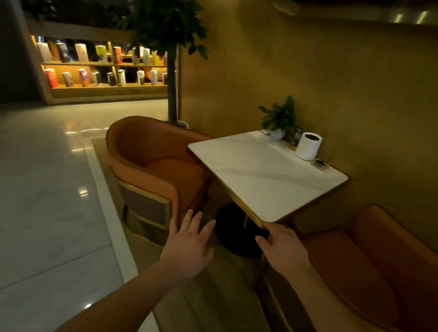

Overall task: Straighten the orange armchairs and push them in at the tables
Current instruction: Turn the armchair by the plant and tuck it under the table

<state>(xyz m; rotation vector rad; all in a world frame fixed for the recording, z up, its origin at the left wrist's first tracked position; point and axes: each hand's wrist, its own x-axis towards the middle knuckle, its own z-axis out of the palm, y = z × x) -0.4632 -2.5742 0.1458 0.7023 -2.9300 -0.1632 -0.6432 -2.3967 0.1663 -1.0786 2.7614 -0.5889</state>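
One spread left hand (188, 246); right hand (285, 248) at table (265, 175) corner, fingers hidden, grip unclear.

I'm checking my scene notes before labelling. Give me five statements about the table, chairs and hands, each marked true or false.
1. An orange armchair stands on each side of the table: far armchair, near armchair. True.
2. The left hand grips the far armchair's back. False: its fingers are spread and grip nothing.
3. A white cylinder stands on the table by the wall. True.
4. The small potted plant sits on the floor. False: it stands on the table's far corner.
5. The right hand is at the table's near corner. True.
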